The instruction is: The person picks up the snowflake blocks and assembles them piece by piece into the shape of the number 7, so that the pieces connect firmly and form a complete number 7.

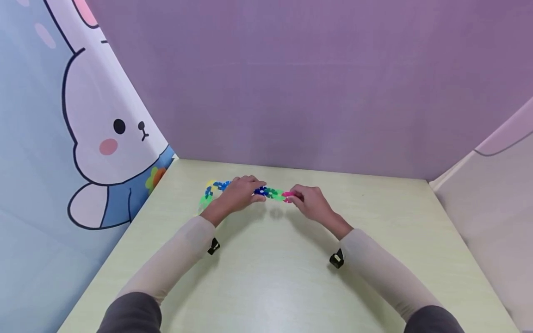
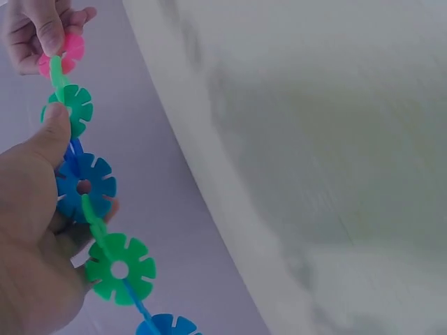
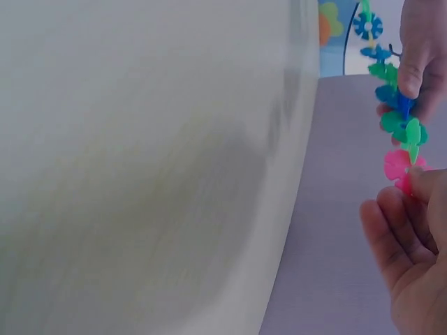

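A chain of notched plastic snowflake discs in green, blue, yellow and pink stretches between both hands above the table. My left hand [image 1: 241,193] grips it around the blue and green discs; in the left wrist view the thumb lies on a green disc [image 2: 80,112], with a blue disc [image 2: 98,178] beside the palm. At the chain's right end my right hand [image 1: 310,202] pinches a pink disc [image 3: 397,165] between thumb and fingers. Left of my left hand the chain bends down past a yellow disc [image 1: 212,184] to pale green discs [image 1: 205,201].
The pale wooden table [image 1: 266,277] spreads under both arms. A purple panel [image 1: 308,92] rises behind it. On the left hangs a blue cloth with a rabbit print [image 1: 100,111], and a pale wall [image 1: 495,208] stands at right.
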The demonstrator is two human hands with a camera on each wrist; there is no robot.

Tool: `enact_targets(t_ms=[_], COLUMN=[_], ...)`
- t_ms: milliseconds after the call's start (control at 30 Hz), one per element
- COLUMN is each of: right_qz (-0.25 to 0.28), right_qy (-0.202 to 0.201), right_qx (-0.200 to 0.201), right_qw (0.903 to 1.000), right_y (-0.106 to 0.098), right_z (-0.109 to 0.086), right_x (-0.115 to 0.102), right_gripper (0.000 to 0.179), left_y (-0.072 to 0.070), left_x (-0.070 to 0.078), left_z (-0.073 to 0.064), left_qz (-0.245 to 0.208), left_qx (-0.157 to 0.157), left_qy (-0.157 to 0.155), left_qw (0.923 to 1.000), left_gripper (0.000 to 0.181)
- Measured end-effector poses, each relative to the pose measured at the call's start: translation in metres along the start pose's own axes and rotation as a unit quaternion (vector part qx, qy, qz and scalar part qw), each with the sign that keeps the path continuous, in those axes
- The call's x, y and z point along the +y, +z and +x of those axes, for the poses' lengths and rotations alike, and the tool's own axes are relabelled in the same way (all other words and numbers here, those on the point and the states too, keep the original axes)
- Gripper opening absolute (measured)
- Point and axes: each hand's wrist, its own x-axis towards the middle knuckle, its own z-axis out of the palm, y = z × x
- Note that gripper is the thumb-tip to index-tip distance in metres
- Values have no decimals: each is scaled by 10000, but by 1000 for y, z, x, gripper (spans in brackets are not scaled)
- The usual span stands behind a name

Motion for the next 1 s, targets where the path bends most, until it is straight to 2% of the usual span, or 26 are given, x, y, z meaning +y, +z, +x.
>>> enact_targets(t_ms=[167, 267, 400, 533, 633, 700, 833, 1000], right_qz=[87, 140, 172, 233, 206, 182, 132, 17], right_qy=[141, 110, 166, 344, 381, 375, 358, 345], right_qx=[188, 394, 624, 680, 750, 831, 976, 1160], right_qw=[9997, 9991, 9978, 9968, 9962, 9957, 9945, 9926], right_y=[-1, -2, -5, -9, -10, -12, -15, -19], right_z=[-11, -17, -25, -33, -39, -43, -51, -60], right_x=[1, 1, 2, 3, 5, 7, 10, 14], right_gripper=[9, 8, 7, 8, 9, 9, 8, 8], left_y=[1, -1, -4, -9, -14, -17, -19, -20], left_x=[5, 7, 5, -1, -7, -11, -19, -21], left_z=[1, 0, -1, -2, -3, -5, -10, -15], left_qz=[-271, -372, -275, -228, -200, -147, -266, -721], left_qx=[248, 584, 1091, 1524, 1633, 1533, 940, 242], left_qy=[-85, -61, -144, -425, -852, -1253, -2015, -2295], left_qw=[9993, 9976, 9936, 9871, 9827, 9801, 9746, 9703], left_gripper=[66, 63, 53, 44, 40, 40, 46, 52])
